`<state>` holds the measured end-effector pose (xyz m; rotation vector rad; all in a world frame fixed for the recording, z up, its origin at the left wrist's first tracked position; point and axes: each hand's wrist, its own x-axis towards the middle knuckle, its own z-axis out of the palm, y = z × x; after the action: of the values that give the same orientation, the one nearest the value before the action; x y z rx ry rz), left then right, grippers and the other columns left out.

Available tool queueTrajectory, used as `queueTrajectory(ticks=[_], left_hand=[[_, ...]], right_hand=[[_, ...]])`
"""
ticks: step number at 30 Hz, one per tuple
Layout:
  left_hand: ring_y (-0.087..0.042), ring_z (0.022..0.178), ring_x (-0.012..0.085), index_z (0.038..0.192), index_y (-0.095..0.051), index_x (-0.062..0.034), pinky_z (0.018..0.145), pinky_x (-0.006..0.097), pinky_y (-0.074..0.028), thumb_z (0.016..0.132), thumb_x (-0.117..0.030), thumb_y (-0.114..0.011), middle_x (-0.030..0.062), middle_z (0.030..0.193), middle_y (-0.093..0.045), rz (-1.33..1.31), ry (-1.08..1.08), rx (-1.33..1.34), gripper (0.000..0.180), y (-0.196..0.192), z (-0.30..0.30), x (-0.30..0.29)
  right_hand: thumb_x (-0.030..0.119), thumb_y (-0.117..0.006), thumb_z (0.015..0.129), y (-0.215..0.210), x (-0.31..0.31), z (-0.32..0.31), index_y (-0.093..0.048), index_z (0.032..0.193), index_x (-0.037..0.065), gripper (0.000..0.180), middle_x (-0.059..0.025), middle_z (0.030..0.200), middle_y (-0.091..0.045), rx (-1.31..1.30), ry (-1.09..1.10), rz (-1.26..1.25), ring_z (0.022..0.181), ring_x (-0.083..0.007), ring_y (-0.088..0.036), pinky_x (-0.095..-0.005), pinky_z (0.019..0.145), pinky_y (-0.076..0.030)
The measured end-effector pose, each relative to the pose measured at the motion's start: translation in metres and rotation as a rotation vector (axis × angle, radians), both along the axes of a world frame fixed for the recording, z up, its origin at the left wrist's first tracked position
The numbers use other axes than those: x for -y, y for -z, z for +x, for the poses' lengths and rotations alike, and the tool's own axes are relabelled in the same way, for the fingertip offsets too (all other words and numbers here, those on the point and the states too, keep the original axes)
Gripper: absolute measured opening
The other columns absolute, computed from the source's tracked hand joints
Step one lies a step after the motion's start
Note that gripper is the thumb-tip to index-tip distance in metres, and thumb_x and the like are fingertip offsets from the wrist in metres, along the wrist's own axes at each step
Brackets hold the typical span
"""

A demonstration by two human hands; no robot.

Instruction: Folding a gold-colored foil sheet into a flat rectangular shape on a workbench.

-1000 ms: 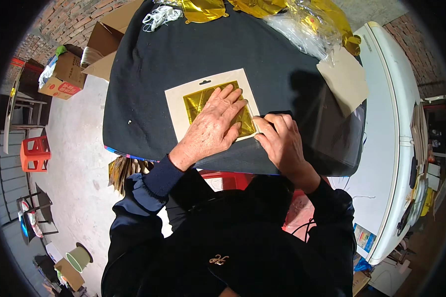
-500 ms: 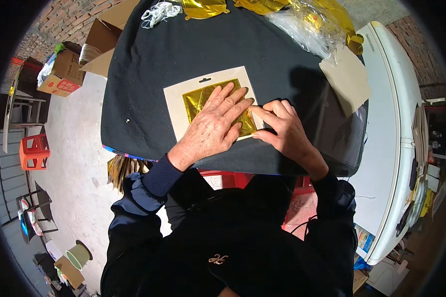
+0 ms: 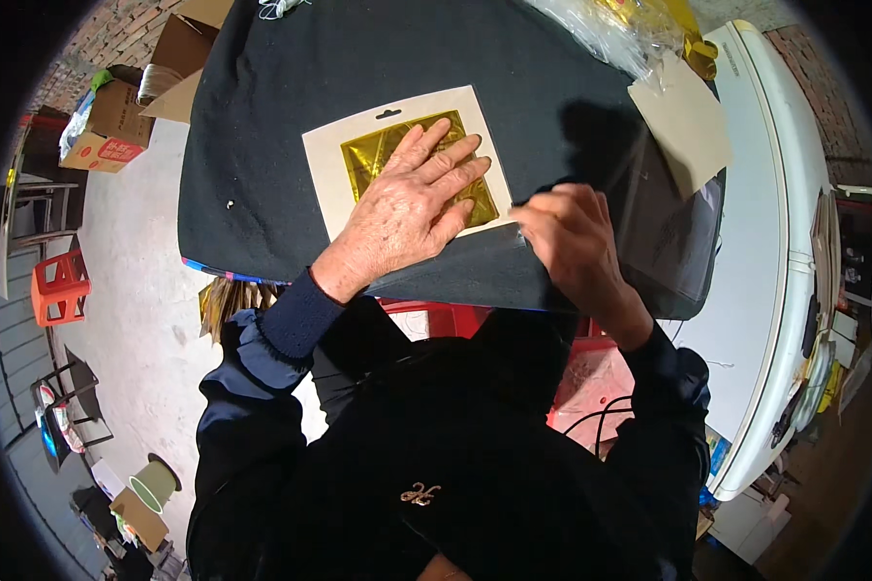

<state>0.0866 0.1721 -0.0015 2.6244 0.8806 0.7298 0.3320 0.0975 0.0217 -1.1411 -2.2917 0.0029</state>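
Note:
A beige card [image 3: 326, 166] with a slot at its top edge lies slightly tilted on the black cloth. On it rests a folded sheet of shiny gold foil [image 3: 365, 158]. My left hand [image 3: 402, 198] is spread flat over the foil, fingers stretched out, pressing it against the card. My right hand [image 3: 572, 232] is just off the card's lower right corner, slightly blurred. Its thumb and fingers are pinched together. A small clear glint shows under the fingertips, but what they hold, if anything, cannot be made out.
The black cloth [image 3: 262, 174] covers a table. Clear plastic bags [image 3: 606, 39] and another beige card [image 3: 683, 126] lie at its far right. A white refrigerator [image 3: 761, 261] stands close on the right. On the left are cardboard boxes [image 3: 116, 121] and a red stool [image 3: 60, 288].
My right hand has moved from the foil's lower right corner to just beyond the card, fingers drawn together. My left hand stays flat on the foil. The view has shifted, so the table sits higher.

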Motion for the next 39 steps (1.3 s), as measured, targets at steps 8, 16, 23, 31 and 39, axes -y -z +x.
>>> queueTrajectory(ticks=[8,16,23,31,39], left_hand=[[-0.041,0.144,0.0374,0.136,-0.062,-0.0094,0.122,0.051,-0.029,0.096,-0.052,-0.061,0.0126,0.146,-0.055,0.067,-0.015,-0.020,0.058,0.003,0.000,0.001],[-0.040,0.144,0.0380,0.136,-0.061,-0.0093,0.122,0.052,-0.028,0.092,-0.060,-0.062,0.0137,0.146,-0.054,0.077,0.004,-0.037,0.067,0.004,-0.001,0.000],[-0.039,0.144,0.0386,0.136,-0.060,-0.0089,0.123,0.053,-0.027,0.090,-0.061,-0.064,0.0138,0.147,-0.054,0.072,0.016,-0.031,0.070,0.004,-0.003,0.000],[-0.039,0.145,0.0379,0.136,-0.060,-0.0088,0.122,0.053,-0.028,0.089,-0.059,-0.066,0.0137,0.147,-0.053,0.053,0.021,-0.021,0.069,0.003,-0.002,0.000],[-0.035,0.147,0.0365,0.141,-0.058,-0.0157,0.123,0.054,-0.027,0.088,-0.070,-0.061,0.0103,0.152,-0.049,0.050,0.009,-0.080,0.076,0.006,-0.001,-0.002]], right_hand=[[-0.001,-0.068,0.074,0.001,0.042,-0.001,-0.066,0.112,0.007,0.038,-0.0043,0.109,-0.063,0.081,-0.068,-0.056,0.102,-0.0255,-0.059,-0.0405,0.089,-0.045],[-0.002,-0.063,0.078,0.008,0.045,0.000,-0.062,0.100,0.004,0.023,-0.0088,0.103,-0.064,-0.071,-0.114,-0.175,0.100,-0.0288,-0.061,-0.0423,0.084,-0.050],[-0.002,-0.066,0.082,0.001,0.022,-0.012,-0.062,0.097,0.003,0.016,-0.0100,0.095,-0.060,-0.053,0.024,-0.134,0.093,-0.0304,-0.060,-0.0392,0.080,-0.051],[-0.001,-0.066,0.082,-0.016,0.011,-0.018,-0.056,0.086,0.003,0.012,-0.0125,0.086,-0.053,0.001,0.014,-0.367,0.083,-0.0324,-0.055,-0.0412,0.075,-0.049],[0.000,-0.069,0.074,-0.014,0.003,-0.018,-0.053,0.083,0.002,0.018,-0.0138,0.085,-0.051,0.111,-0.072,-0.296,0.081,-0.0320,-0.057,-0.0407,0.071,-0.051]])
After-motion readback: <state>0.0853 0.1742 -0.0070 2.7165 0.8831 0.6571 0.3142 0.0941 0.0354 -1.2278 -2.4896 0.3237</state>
